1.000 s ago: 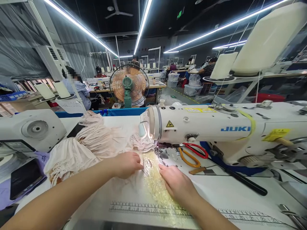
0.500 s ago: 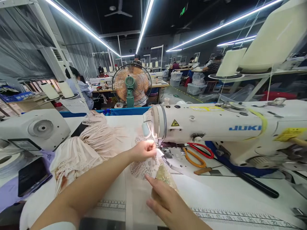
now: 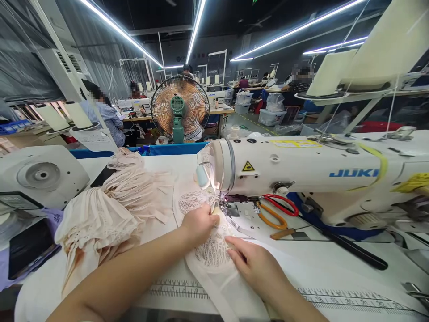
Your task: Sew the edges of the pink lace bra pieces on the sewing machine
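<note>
The pale lace piece (image 3: 212,254) lies on the white table (image 3: 325,266), its far end near the needle area of the sewing machine (image 3: 301,166). The person's left hand (image 3: 200,225) has its fingers closed on the piece. The right hand (image 3: 259,264) has thumb and forefinger at the piece's right edge; whether they pinch it cannot be told. A heap of pale fabric (image 3: 100,219) lies to the left; beyond the table stands a fan (image 3: 177,106)
</note>
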`<action>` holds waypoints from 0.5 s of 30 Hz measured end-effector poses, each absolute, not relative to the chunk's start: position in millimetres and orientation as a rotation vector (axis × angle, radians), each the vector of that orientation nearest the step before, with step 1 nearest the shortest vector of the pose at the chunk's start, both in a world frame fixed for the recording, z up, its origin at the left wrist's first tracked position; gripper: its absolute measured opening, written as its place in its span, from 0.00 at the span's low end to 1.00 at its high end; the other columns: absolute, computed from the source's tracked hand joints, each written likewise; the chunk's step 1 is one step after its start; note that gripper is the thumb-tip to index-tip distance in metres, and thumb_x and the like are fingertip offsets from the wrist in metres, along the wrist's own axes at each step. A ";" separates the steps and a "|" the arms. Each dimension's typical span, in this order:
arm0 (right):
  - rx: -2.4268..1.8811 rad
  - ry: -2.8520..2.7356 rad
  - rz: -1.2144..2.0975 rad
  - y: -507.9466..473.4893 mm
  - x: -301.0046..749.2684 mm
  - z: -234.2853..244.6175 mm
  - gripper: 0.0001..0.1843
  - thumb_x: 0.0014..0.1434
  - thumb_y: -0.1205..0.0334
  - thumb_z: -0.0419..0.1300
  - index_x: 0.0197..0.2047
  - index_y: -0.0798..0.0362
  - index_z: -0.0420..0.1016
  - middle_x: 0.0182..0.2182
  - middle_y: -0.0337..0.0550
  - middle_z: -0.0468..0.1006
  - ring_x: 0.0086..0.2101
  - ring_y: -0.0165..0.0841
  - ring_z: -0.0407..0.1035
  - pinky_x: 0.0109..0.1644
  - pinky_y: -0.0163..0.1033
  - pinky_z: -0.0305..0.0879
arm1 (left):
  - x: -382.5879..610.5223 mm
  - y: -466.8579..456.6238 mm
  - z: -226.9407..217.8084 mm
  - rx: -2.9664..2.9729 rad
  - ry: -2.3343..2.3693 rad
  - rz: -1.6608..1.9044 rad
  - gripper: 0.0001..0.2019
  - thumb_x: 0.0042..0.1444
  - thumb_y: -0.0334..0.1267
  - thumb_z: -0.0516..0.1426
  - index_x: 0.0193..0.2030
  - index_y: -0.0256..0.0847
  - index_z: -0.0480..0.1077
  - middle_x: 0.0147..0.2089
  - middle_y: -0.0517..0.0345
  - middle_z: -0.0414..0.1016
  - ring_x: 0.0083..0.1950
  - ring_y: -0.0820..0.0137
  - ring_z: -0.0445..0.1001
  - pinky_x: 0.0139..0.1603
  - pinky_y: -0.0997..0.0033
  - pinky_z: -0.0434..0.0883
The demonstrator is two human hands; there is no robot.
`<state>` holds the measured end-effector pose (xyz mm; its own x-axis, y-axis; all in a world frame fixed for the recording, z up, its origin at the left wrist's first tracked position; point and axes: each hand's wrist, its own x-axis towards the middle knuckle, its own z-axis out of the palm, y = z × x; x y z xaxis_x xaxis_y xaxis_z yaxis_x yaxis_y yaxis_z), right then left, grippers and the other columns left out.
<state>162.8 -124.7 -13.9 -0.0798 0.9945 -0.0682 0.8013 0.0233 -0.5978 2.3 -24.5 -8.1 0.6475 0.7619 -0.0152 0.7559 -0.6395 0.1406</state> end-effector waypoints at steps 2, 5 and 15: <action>-1.881 -1.979 0.706 -123.0 164.7 -13.2 0.23 0.59 0.60 0.44 0.55 0.52 0.68 0.42 0.47 0.78 0.42 0.41 0.70 0.41 0.41 0.62 | 7.8 -24.5 -7.6 2.794 1.269 0.000 0.14 0.56 0.37 0.47 0.46 0.45 0.69 0.38 0.54 0.65 0.34 0.66 0.67 0.30 0.72 0.61; -1.948 -2.023 0.696 -118.7 166.4 -10.9 0.24 0.60 0.60 0.43 0.57 0.53 0.66 0.43 0.49 0.78 0.43 0.41 0.70 0.41 0.42 0.63 | 14.0 -21.9 -7.3 2.794 1.294 -0.055 0.15 0.56 0.36 0.48 0.47 0.44 0.68 0.39 0.54 0.66 0.34 0.66 0.68 0.29 0.73 0.62; -2.029 -2.087 0.707 -110.1 164.6 -5.9 0.24 0.61 0.62 0.43 0.59 0.54 0.63 0.44 0.49 0.77 0.46 0.42 0.69 0.44 0.42 0.63 | 19.3 -15.2 -10.3 2.802 1.339 0.017 0.14 0.59 0.35 0.45 0.46 0.42 0.68 0.40 0.55 0.67 0.35 0.66 0.70 0.28 0.72 0.64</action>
<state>164.6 -110.1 -5.9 -0.0765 0.9732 -0.2166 0.9046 -0.0236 -0.4256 19.3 -15.2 -10.3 0.6284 0.7779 -0.0060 0.7775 -0.6278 0.0373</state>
